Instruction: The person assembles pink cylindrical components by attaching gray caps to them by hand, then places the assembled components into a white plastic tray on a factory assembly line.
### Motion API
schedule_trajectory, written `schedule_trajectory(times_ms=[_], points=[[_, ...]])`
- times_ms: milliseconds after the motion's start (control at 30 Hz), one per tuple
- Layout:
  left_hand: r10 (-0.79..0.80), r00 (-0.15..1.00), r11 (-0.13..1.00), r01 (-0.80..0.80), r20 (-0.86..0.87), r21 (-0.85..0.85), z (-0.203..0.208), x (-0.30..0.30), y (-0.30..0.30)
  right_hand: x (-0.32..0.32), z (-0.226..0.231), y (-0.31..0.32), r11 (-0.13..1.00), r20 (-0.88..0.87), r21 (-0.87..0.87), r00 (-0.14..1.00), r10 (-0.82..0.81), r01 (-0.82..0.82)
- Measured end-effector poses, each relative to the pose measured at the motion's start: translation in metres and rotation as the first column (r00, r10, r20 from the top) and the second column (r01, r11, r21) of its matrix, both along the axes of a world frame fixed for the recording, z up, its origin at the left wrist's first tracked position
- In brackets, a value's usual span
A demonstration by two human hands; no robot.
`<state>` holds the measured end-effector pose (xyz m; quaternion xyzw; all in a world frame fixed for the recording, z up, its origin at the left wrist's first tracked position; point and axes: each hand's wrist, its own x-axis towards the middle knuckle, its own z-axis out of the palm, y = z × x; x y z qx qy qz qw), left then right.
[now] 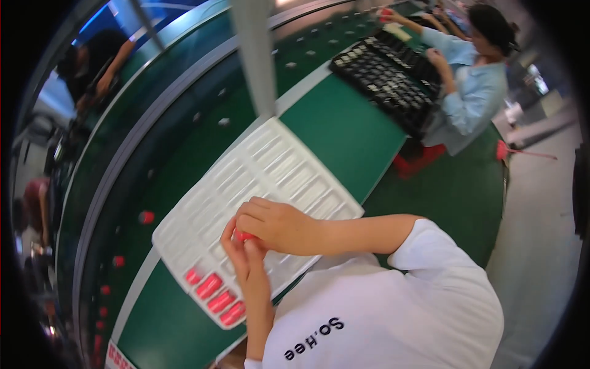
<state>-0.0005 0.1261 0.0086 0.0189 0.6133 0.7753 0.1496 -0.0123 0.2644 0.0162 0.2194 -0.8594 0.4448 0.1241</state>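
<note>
A white plastic tray [276, 144] with rows of long compartments lies slanted in front of me. Over its near part my two hands meet, fingers closed round a small pinkish-red piece [244, 235]. My left hand [243, 255] holds it from the near side, and my right hand [270, 224] covers it from above, so most of the piece is hidden. Several pinkish-red cylinder-shaped pieces [220, 301] fill compartments at the tray's near left corner, beside my left wrist. The other compartments that show hold none.
Left of the tray runs a dark green conveyor belt [178, 160] carrying red pieces [146, 216] and small pale parts [224, 122]. A grey post [252, 61] rises beyond the tray. Far right, a person in light blue [473, 92] works at a black tray [387, 80].
</note>
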Motion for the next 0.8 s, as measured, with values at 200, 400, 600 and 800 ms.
schedule_trajectory(times_ms=[200, 400, 600, 800], points=[[0.264, 0.961, 0.955, -0.273, -0.088, -0.116, -0.035, -0.019, -0.057, -0.057, 0.006, -0.010, 0.996, 0.161, -0.063, 0.984, 0.073, -0.064], [0.258, 0.966, 0.954, -0.259, -0.029, -0.153, -0.017, -0.018, -0.037, -0.238, -0.059, 0.059, 0.706, -0.084, 0.620, 0.924, -0.373, 0.342], [0.189, 0.982, 0.945, -0.188, -0.022, -0.269, -0.014, -0.009, -0.026, -0.247, -0.086, 0.037, 0.941, 0.038, 0.263, 0.973, -0.229, 0.212], [0.053, 0.986, 0.985, -0.077, 0.161, 0.151, -0.066, -0.022, -0.034, -0.111, -0.029, 0.061, 0.961, 0.037, -0.275, 0.999, -0.011, 0.021]])
